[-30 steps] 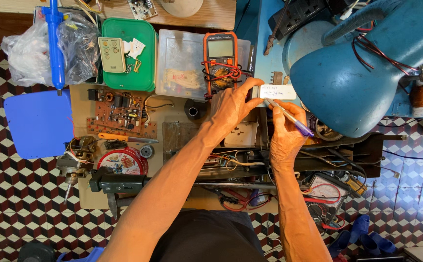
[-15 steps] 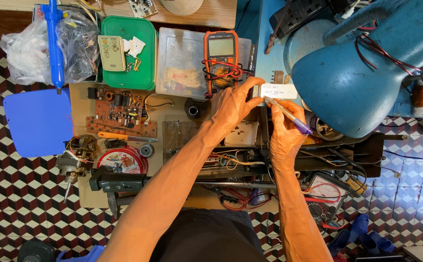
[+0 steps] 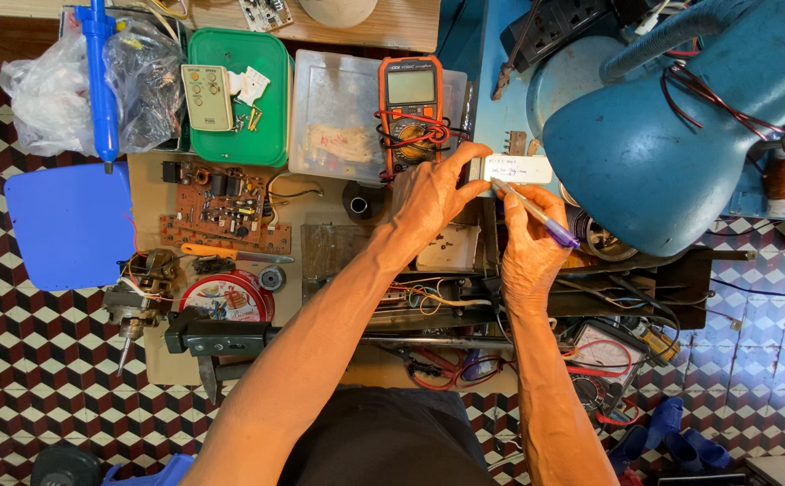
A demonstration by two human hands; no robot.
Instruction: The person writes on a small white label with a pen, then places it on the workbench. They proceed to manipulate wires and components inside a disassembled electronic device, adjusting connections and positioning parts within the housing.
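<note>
My left hand (image 3: 435, 193) pinches the left end of a small white label card (image 3: 518, 168) and holds it against the blue bench edge. My right hand (image 3: 529, 247) grips a purple pen (image 3: 541, 216), its tip touching the card's lower left part. The card carries a few handwritten lines. An orange multimeter (image 3: 410, 112) with red leads lies just left of the card, on a clear plastic box (image 3: 338, 126).
A blue desk lamp (image 3: 680, 135) looms at the right. A brown circuit board (image 3: 226, 209), a green box (image 3: 239, 99) holding a remote, a small motor (image 3: 140, 292), a round red tin (image 3: 226, 297), a blue desoldering pump (image 3: 100, 81) and tangled wires crowd the bench.
The pen tip has shifted slightly on the card; both hands stay in about the same place.
</note>
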